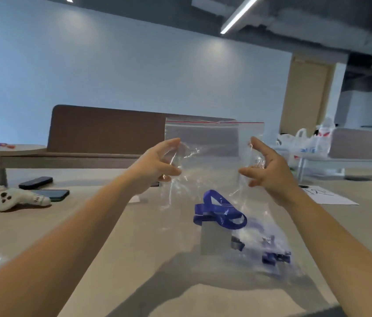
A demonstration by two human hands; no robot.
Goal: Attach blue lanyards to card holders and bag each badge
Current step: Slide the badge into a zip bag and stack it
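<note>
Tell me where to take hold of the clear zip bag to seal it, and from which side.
Pinch the red-striped zip strip at the top of the clear zip bag, coming from above at one corner. Both hands hold the sides lower down, and the bagged badge weighs down the bottom.

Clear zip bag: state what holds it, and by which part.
Both hands hold the clear zip bag upright by its side edges, below the red zip line: left hand grips the left edge, right hand the right. The blue lanyard sits inside.

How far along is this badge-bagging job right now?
Done: a blue lanyard and card holder sit inside the clear zip bag. In hand: left hand and right hand hold the bag up by its sides. Left: its red-lined top looks unsealed.
</note>
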